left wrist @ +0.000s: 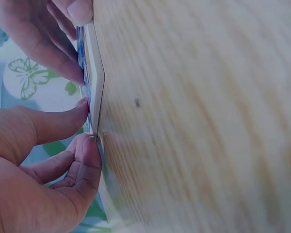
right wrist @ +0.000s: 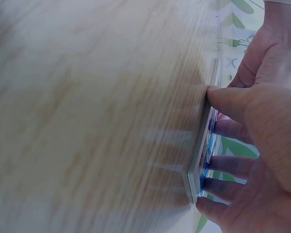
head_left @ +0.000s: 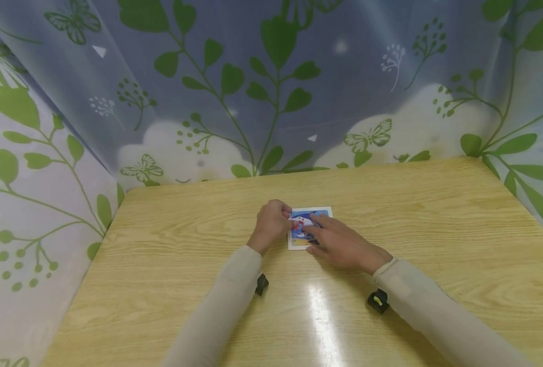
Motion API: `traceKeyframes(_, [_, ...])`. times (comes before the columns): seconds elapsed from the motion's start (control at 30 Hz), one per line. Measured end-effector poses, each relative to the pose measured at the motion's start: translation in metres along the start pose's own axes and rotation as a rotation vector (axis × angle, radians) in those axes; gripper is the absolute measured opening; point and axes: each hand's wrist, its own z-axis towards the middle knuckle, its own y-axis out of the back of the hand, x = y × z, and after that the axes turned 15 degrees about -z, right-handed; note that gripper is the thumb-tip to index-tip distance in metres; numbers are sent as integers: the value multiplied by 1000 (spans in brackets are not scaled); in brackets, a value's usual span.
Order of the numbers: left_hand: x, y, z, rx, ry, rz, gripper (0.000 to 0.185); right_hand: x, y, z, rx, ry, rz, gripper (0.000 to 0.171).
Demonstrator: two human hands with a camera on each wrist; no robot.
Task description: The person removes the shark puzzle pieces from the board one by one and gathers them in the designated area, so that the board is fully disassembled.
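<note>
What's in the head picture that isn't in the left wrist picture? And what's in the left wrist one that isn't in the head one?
Only the head view: the left sleeve, the right sleeve, and two black gadgets by the wrists. You look down on the picture there.

Only the left wrist view: the picture board seen almost edge-on, and a small dark mark on the tabletop.

Both: the left hand, the right hand, the board between them, the tabletop, and the leafy butterfly cloth behind.
</note>
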Motion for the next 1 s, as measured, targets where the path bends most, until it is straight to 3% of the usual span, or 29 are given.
traceKeyframes(0.73, [0,-2,-2,-59,-37,-32,33,-1,-1,-1,-42,18,-9,49])
traceKeyframes(1.0, [-1,-2,-4,-71,-21,-68,22,0,-1,0,-32,4,-3,50])
